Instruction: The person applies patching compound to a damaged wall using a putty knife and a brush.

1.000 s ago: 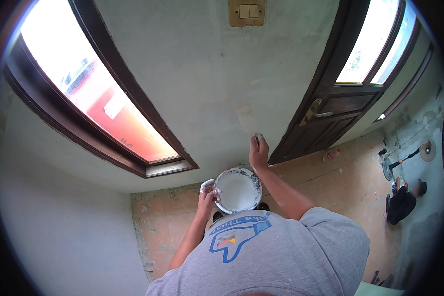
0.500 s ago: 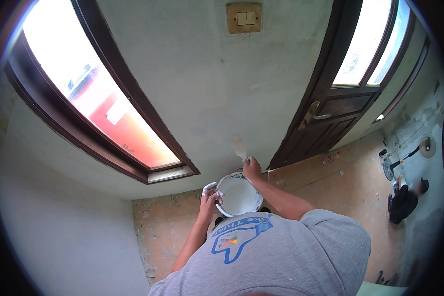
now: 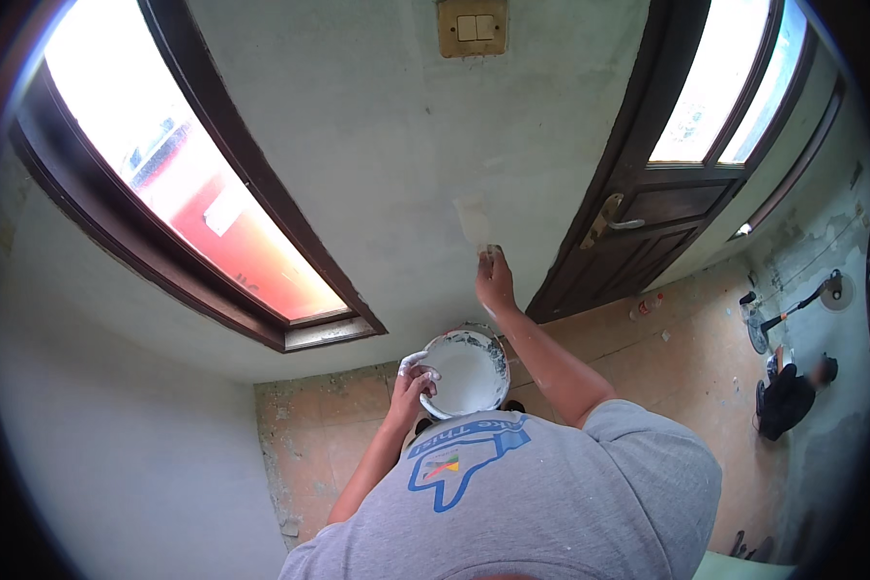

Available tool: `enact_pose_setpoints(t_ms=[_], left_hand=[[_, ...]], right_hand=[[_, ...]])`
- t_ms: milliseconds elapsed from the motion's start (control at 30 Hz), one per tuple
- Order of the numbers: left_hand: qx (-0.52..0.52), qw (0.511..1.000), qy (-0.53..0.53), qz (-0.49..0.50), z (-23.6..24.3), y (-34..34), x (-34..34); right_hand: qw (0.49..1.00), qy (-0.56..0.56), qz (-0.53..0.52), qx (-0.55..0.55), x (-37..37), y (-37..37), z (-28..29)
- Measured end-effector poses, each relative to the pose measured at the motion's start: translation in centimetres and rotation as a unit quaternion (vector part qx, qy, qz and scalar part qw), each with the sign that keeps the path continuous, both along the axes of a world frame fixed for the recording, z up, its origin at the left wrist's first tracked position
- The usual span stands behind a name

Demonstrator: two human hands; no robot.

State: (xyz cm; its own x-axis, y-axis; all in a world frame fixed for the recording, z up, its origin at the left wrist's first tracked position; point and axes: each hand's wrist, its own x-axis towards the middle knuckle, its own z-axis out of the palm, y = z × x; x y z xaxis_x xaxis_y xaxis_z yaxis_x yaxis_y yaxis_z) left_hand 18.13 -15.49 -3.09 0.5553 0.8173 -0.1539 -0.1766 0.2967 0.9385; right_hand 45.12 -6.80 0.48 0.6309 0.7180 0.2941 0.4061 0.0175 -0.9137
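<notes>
Against the pale wall (image 3: 377,193), my right hand (image 3: 494,278) is closed around the handle end of a putty knife (image 3: 474,224). Its pale flat blade points up the wall and blends with the plaster, so I cannot make out its edge well. My left hand (image 3: 415,379), its fingers smeared white, grips the left rim of a bucket (image 3: 500,360) close to my belly. White paste (image 3: 467,380) lies inside the bucket, and grey and white smears coat its inner wall.
A dark-framed window (image 3: 213,174) is on the left, a brown door (image 3: 638,208) with a lever handle on the right. A light switch (image 3: 473,28) sits above. On the tiled floor (image 3: 638,358) stand a bottle (image 3: 647,306) and a fan (image 3: 759,332); a person (image 3: 793,398) crouches at far right.
My right hand has moved up the wall with the putty knife, away from the bucket. My left hand keeps its hold on the rim.
</notes>
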Motion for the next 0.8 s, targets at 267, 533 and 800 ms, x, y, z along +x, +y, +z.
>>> enact_pose_setpoints(t_ms=[267, 533, 800], left_hand=[[0.022, 0.999, 0.025, 0.008, -0.2, -0.6, 0.2], [0.134, 0.983, 0.127, -0.022, -1.1, -1.1, 1.0], [0.154, 0.979, 0.132, -0.002, -0.3, -0.9, 3.2]], right_hand=[[0.971, 0.022, -0.011, -0.237, 0.5, -5.6, -9.4], [0.998, 0.020, 0.030, 0.055, 1.0, -3.8, 2.7], [0.997, 0.040, -0.022, -0.056, 3.8, -2.3, -4.1]])
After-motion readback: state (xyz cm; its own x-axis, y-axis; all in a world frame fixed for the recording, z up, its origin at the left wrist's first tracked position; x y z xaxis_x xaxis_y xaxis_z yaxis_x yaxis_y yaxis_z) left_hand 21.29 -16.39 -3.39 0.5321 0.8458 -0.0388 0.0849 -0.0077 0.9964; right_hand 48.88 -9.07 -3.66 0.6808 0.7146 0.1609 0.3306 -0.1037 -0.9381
